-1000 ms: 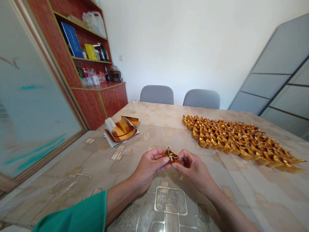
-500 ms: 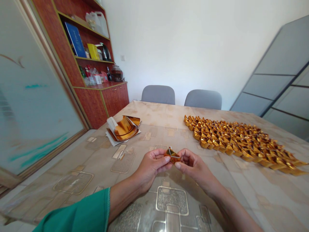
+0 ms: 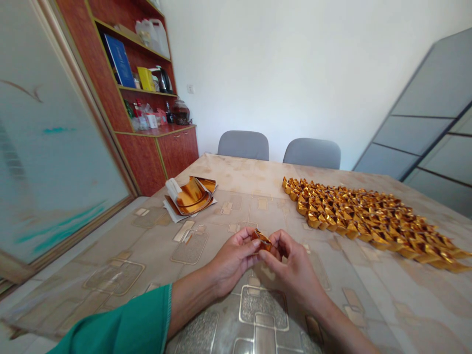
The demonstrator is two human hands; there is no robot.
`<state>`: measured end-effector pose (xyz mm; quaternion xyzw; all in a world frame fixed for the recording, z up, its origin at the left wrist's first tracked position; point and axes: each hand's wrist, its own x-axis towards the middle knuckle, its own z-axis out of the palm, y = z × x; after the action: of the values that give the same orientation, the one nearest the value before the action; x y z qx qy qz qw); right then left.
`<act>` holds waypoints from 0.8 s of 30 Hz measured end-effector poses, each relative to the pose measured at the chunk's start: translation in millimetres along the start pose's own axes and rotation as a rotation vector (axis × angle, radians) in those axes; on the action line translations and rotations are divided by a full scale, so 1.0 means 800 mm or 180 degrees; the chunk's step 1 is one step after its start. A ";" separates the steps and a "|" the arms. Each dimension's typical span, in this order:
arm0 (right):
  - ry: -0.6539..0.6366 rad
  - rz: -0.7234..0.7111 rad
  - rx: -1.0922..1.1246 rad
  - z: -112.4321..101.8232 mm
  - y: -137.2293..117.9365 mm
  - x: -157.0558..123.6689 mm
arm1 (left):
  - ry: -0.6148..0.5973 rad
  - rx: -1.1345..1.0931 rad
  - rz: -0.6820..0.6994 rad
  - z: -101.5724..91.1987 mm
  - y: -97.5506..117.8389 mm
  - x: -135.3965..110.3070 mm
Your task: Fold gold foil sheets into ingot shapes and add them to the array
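A small folded piece of gold foil paper is held just above the table, between both hands. My left hand pinches its left end between thumb and fingers. On the other end, my right hand closes its thumb and forefinger near the lower right corner. The fingers hide part of the fold. Off to the right stand several rows of finished-looking folded gold foil ingots, packed close together. A loose stack of gold foil sheets, curled and with white backing, lies to the left beyond my left hand.
A patterned plastic-covered table spreads under everything. Two grey chairs stand at its far side. At the back left is a reddish wooden cabinet with shelves of household items. A frosted glass door borders the left.
The foil piece has turned and its open, pointed top looks narrower, more like a curved boat. My right hand has shifted slightly left, closer to my left hand. The view has moved a little.
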<state>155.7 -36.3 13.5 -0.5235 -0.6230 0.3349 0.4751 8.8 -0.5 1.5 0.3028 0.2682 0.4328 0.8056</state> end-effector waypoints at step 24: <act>0.0028 -0.0034 0.0437 -0.008 0.010 0.004 | 0.0227 0.0105 0.0335 0.000 -0.001 0.002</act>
<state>164.2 -31.8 8.7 -0.4879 -0.5992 0.3720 0.5144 9.9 0.7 0.9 0.3141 0.2876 0.4807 0.7665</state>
